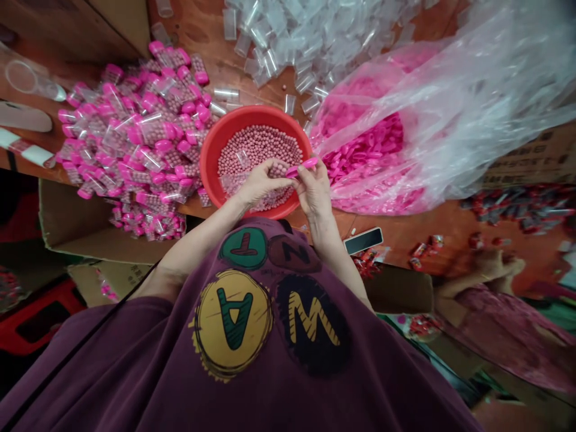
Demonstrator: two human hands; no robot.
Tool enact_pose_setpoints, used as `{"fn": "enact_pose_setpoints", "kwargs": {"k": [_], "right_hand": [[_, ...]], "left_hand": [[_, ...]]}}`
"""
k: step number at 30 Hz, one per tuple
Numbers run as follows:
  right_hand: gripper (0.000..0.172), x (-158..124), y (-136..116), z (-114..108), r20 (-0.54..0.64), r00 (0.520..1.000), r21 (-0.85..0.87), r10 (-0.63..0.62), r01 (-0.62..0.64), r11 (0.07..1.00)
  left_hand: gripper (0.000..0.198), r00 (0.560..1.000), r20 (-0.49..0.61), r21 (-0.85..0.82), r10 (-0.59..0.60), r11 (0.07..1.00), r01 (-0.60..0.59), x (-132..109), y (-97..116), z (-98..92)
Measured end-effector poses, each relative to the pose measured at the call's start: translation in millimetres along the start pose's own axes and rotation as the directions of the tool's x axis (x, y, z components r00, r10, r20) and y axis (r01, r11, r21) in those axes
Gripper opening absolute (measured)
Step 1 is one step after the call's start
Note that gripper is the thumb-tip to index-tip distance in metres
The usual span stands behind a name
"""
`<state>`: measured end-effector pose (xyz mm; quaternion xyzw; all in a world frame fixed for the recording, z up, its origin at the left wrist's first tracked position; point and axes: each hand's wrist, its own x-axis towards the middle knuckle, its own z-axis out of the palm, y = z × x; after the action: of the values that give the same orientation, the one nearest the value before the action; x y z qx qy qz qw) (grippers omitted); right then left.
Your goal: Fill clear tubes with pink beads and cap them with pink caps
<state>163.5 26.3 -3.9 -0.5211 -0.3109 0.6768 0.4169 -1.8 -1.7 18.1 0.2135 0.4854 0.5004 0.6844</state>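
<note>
Over the red bowl [209, 156] of small pink beads [256, 144], my two hands meet near its right side. Between the thumb and fingers of my left hand [261, 183] is a small clear tube [281, 170] with pink beads inside. My right hand [314, 185] pinches a bright pink cap [309, 163]. Another pink piece [292, 172] is at the tube's end, partly covered by my fingertips. A few clear tubes [243, 158] lie on the beads in the bowl.
Capped bead-filled tubes [153, 129] are heaped at left, above an open carton [72, 222]. Clear tubes [306, 36] pile up behind. Pink caps [373, 144] fill a plastic bag [432, 120] at right. Nearby are a phone [362, 240] and another person's hands [499, 264].
</note>
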Motion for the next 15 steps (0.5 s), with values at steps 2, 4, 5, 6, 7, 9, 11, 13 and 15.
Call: {"fn": "enact_pose_setpoints", "kwargs": {"k": [2,4,5,6,7,9,11,13,15], "right_hand": [[0.067,-2,0,8,-0.011,1.0,0.006,0.017,-0.017,1.0],[0.063,-4,-2,13,-0.01,0.999,0.004,0.031,-0.031,1.0],[0.061,-6,-5,14,-0.001,0.999,0.001,0.036,-0.036,0.999],[0.06,-8,-7,14,0.012,0.999,-0.003,0.041,-0.041,0.999],[0.059,-10,-11,14,0.03,0.998,-0.012,0.05,-0.05,0.999],[0.057,-15,-16,12,0.074,0.994,-0.058,0.082,-0.078,0.995],[0.056,-20,-20,10,0.122,0.986,-0.154,0.116,-0.097,0.983],[0.057,-23,-19,10,0.142,0.983,-0.274,0.113,-0.07,0.959],[0.059,-24,-16,10,0.133,0.988,-0.36,0.073,-0.02,0.933]], "left_hand": [[0.035,0.997,-0.072,0.032,0.019,0.999,-0.017,0,-1,-0.9],[0.029,0.993,-0.117,0.051,0.011,0.999,-0.005,1,-1,-2.7],[0.027,0.992,-0.129,0.054,0.008,0.999,-0.001,1,-1,-3.6],[0.026,0.99,-0.137,0.055,0.009,0.998,-0.002,1,0,-4.5],[0.027,0.989,-0.146,0.057,0.014,0.998,-0.006,1,1,-5.4],[0.031,0.986,-0.162,0.072,0.029,0.997,-0.018,2,4,-6.4],[0.032,0.985,-0.167,0.099,0.04,0.995,-0.024,3,7,-6.8],[0.031,0.987,-0.157,0.12,0.04,0.993,-0.022,3,8,-6.6],[0.029,0.99,-0.14,0.128,0.034,0.992,-0.016,2,8,-6.2]]}}
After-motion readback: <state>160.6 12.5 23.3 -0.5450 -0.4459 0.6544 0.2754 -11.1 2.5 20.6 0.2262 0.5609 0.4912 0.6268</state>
